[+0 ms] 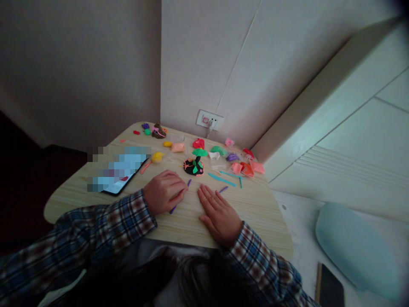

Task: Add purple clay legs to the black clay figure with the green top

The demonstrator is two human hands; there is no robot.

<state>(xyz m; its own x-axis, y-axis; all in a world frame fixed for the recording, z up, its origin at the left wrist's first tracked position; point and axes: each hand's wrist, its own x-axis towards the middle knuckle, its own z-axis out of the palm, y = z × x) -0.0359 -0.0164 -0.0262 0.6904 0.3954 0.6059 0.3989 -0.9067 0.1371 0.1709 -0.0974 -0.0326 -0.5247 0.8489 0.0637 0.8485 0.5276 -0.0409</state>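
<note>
My left hand (166, 192) rests on the table with its fingers curled over a thin purple stick (173, 210), whose two ends show on either side of the fingers. My right hand (220, 215) lies flat, palm down, its fingers stretched out. Close beyond its fingertips is a small purple strip (224, 189); whether it runs on under the fingers is hidden. Ahead of both hands stands a clay model (193, 167) with a black base, a dark stem and a green top, decorated with pink bits.
Turquoise modelling tools (222, 179) lie right of the model. Bagged clay lumps, among them yellow (157, 157), green (218, 150) and orange (246, 169), spread along the back. A tablet (121, 170) lies at left. Behind the table, a wall socket (210, 120) holds a plug.
</note>
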